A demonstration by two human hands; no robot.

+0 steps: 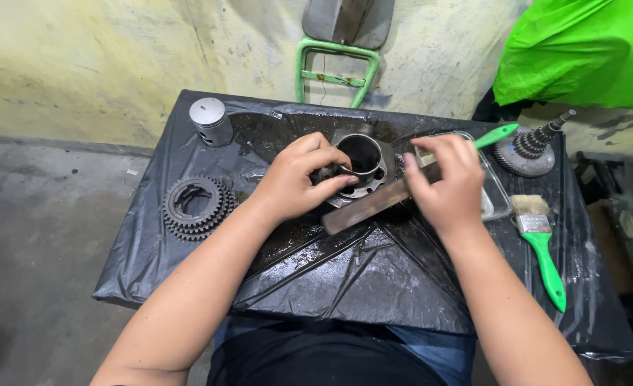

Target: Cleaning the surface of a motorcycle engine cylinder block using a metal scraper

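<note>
Both forearms reach over black plastic sheeting (330, 279) covering a small table. Left hand (295, 179) fingers curl closed around the rim of a dark metal engine cylinder (363, 161) at the table's centre; right hand (448, 182) is closed on a flat grey metal file (366, 207) laid just beside the cylinder. Farther out lie a stacked gear cluster (195, 207), a silver piston (210, 120), and a green-handled paintbrush (541, 243).

Evenly and softly lit from above, fairly bright. Wet glare on the black plastic sheet (345, 264); faint shadows beneath the hands. Sharp throughout, with slight bending toward the edges.
</note>
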